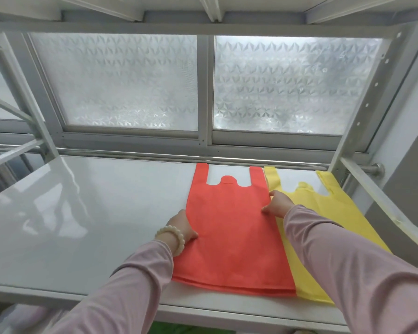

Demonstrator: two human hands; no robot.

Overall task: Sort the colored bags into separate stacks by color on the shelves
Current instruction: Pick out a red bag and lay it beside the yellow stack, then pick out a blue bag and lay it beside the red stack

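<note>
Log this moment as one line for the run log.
left hand: flat on red bag left edge | right hand: on its right edge | yellow bag: beside it, right | shelf: left part bare

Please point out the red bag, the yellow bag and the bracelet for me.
red bag (232, 232): head view, middle of its flat body.
yellow bag (348, 208): head view, body right of the sleeve.
bracelet (173, 237): head view, beads on the left wrist.

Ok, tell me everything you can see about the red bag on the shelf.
The red bag is a vest-style carrier, apparently non-woven fabric, with two handle loops pointing toward the window. It lies flat on the white shelf, seemingly on another red layer at its near edge. Its right side overlaps the yellow bag. The left hand presses its left edge, the right hand its right edge.
</note>
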